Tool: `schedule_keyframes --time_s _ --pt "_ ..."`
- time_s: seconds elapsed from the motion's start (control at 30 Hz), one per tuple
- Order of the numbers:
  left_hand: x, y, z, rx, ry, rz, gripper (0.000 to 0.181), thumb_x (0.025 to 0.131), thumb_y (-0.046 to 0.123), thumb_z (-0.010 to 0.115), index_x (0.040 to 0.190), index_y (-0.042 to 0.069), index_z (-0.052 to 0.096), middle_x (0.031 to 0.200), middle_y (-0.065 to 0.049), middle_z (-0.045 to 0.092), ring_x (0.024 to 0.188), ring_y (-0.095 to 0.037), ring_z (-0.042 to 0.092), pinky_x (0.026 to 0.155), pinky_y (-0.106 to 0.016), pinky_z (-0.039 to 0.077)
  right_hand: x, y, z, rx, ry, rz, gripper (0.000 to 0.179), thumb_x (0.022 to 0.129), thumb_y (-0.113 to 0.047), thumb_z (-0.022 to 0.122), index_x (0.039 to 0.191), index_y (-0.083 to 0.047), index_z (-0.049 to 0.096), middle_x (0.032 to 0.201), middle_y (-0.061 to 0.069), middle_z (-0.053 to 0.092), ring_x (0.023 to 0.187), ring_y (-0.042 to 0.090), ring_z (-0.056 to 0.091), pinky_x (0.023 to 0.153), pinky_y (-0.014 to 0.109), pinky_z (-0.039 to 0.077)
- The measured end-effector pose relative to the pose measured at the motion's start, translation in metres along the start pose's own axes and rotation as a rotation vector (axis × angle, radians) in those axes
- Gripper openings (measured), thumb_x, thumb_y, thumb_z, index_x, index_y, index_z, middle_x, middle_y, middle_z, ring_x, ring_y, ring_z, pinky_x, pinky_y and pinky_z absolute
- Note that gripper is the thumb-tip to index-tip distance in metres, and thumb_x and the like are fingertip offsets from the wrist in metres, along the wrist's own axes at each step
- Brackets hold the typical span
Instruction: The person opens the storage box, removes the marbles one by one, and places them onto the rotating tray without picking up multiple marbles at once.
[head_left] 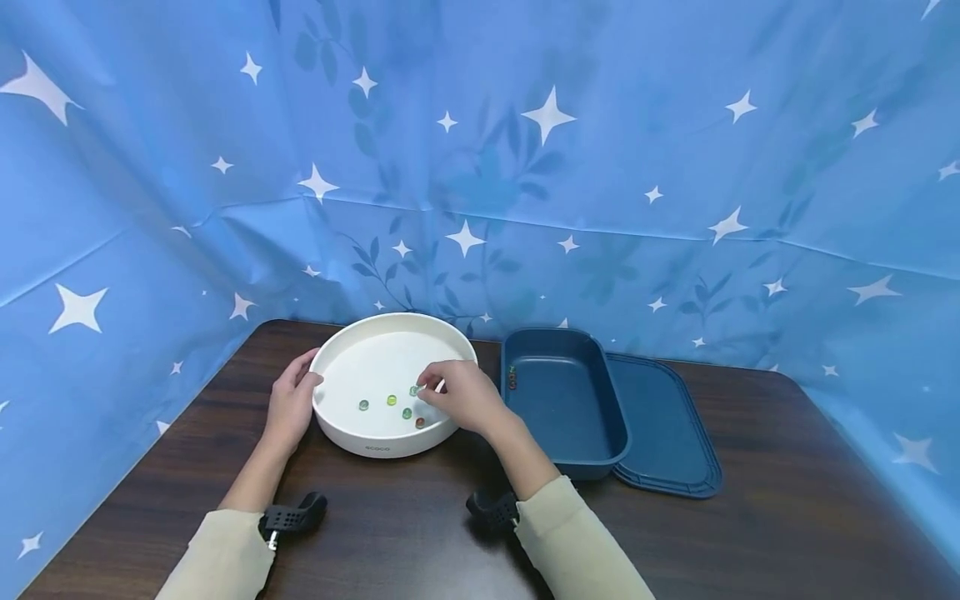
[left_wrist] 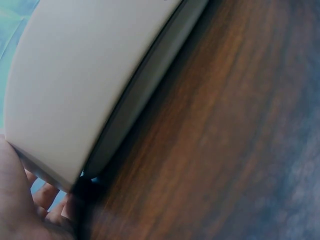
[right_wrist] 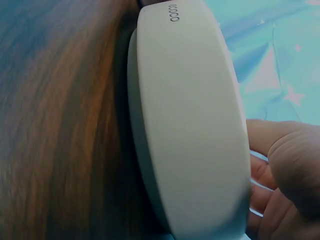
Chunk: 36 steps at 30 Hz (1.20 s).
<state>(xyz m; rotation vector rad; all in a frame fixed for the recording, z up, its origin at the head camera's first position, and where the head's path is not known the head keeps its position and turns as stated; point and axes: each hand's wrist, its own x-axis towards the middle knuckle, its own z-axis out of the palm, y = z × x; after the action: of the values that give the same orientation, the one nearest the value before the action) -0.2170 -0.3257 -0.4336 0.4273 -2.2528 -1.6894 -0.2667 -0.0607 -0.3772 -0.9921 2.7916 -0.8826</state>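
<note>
My left hand [head_left: 291, 406] grips the left rim of a round white tray [head_left: 390, 446], with the thumb over the edge and the other fingers around the outside. Over the tray's right side, my right hand [head_left: 467, 395] reaches in, its thumb and forefinger pinching a pale green glass marble [head_left: 414, 390]. Near it on the tray floor lie a yellow marble [head_left: 392, 400], a green marble [head_left: 407, 412], an orange-brown marble [head_left: 420, 422] and a grey-green marble [head_left: 363, 405]. In the right wrist view, the tray wall [right_wrist: 195, 120] hides the fingertips.
Right of the tray stands a dark blue rectangular bin [head_left: 566, 408], with small dark marbles [head_left: 512, 377] by its left wall. A flat blue lid [head_left: 663, 425] lies beside and partly under it. The brown wooden table [head_left: 390, 533] meets a blue star-patterned curtain [head_left: 480, 167] behind.
</note>
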Motion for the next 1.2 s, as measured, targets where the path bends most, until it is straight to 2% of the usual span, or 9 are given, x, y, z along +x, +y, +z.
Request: schedule_keyframes --time_s 0.33,0.63,0.8,1.0,1.2 --pt "-0.001 -0.001 -0.002 0.005 0.006 -0.011 0.058 0.099 0.011 0.038 0.158 0.012 0.035 0.163 -0.014 0.038 0.149 -0.031 0.039 0.121 -0.049 0.036 0.007 -0.01 0.011 -0.128 -0.016 0.067 0.009 0.092 -0.024 0.073 0.098 -0.021 0.079 0.088 -0.01 0.076 0.079 0.005 0.064 0.069 0.027 0.05" --pt "-0.001 0.001 0.001 0.022 0.013 -0.007 0.058 0.099 0.012 0.037 0.157 0.011 0.036 0.162 -0.015 0.038 0.148 -0.032 0.04 0.12 -0.05 0.037 0.008 -0.013 0.015 -0.223 -0.032 0.13 0.008 0.09 -0.026 0.073 0.096 -0.025 0.078 0.08 -0.013 0.073 0.076 0.006 0.062 0.066 0.029 0.049" --pt "0.001 0.002 0.001 0.018 0.003 -0.011 0.058 0.1 0.012 0.037 0.158 0.012 0.035 0.164 -0.012 0.035 0.152 -0.03 0.035 0.123 -0.049 0.033 0.008 -0.015 0.017 -0.241 -0.043 0.16 0.008 0.089 -0.026 0.073 0.096 -0.025 0.078 0.078 -0.014 0.072 0.076 0.008 0.062 0.064 0.029 0.048" --pt "0.001 0.002 0.002 0.018 0.005 -0.012 0.058 0.1 0.012 0.037 0.158 0.011 0.035 0.164 -0.012 0.036 0.151 -0.029 0.036 0.123 -0.048 0.033 0.008 -0.016 0.018 -0.258 -0.044 0.19 0.007 0.089 -0.026 0.075 0.095 -0.026 0.077 0.079 -0.013 0.071 0.076 0.01 0.061 0.065 0.03 0.048" --pt "0.0 0.002 0.001 0.015 0.007 -0.012 0.058 0.1 0.012 0.037 0.157 0.011 0.036 0.164 -0.013 0.036 0.151 -0.03 0.036 0.123 -0.049 0.034 0.009 -0.016 0.02 -0.256 -0.037 0.187 0.008 0.089 -0.026 0.075 0.097 -0.025 0.077 0.079 -0.013 0.071 0.075 0.01 0.061 0.063 0.029 0.047"
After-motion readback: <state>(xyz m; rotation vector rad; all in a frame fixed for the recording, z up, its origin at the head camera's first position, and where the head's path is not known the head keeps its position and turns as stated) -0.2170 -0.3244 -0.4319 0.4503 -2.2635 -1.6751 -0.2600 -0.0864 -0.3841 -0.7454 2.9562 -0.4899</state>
